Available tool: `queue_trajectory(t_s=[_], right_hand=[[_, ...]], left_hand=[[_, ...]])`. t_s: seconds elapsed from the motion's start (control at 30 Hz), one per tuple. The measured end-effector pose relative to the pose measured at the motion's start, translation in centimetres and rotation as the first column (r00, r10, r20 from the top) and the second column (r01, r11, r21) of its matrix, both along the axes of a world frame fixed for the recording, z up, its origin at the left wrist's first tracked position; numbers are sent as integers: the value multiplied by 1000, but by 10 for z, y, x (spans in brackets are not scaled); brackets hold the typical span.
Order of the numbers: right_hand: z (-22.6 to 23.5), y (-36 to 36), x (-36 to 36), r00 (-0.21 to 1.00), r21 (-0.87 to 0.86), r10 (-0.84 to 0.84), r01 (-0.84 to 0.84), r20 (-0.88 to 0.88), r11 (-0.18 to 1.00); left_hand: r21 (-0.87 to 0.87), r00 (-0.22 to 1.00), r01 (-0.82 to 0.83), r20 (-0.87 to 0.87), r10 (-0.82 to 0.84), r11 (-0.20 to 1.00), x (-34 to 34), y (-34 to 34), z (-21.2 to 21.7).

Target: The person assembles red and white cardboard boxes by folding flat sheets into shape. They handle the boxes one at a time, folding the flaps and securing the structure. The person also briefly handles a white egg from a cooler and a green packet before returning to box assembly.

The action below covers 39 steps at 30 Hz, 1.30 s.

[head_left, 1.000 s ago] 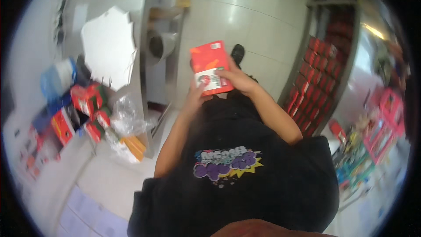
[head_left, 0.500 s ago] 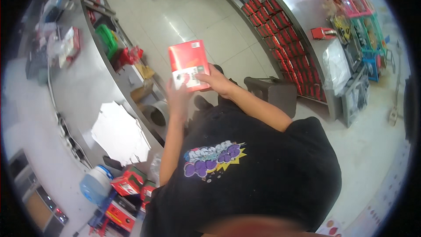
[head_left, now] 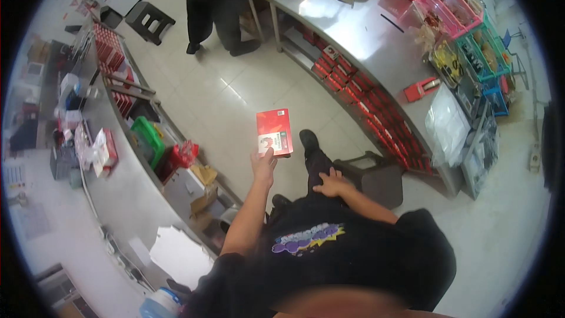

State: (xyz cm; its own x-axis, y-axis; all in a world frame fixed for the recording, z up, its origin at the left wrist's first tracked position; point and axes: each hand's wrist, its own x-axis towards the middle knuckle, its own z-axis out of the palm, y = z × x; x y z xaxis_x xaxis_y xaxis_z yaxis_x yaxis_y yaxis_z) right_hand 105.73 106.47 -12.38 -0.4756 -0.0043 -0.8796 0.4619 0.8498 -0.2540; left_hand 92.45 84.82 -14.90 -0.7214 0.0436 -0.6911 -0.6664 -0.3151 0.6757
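Note:
A flat red box with a white printed panel near its lower end is held out in front of me over the floor. My left hand grips its near edge, with the thumb lying on top of the panel. My right hand is off the box and rests by my dark trouser leg, fingers spread and nothing seen in them. A dark plastic stool stands just to the right of that hand.
Steel tables curve along both sides; the right one has stacked red boxes beneath. The left one carries white sheets. A green crate sits under it. Another person in dark trousers stands ahead, near a black stool.
My right hand has let go of the box and dropped to my leg. The left hand alone now holds the box. The view has tilted farther ahead, showing more of the other person.

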Motion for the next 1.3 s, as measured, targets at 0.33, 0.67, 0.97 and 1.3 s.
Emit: queue_trajectory(t_s=[0.33,0.67,0.97,1.3], right_hand=[[-57,53,-7,990,44,-86,81,113,996],[-74,79,-16,985,51,-164,161,47,986],[-79,80,-28,999,72,-36,33,38,997],[-97,29,-42,941,-43,292,-303,-172,952]], left_hand=[[-94,950,143,-265,-163,985,-291,248,-158],[-479,541,438,-535,-649,760,-383,410,-318],[-501,734,203,-491,-469,841,-326,320,-269],[-649,938,317,106,-330,692,102,-44,-95]])
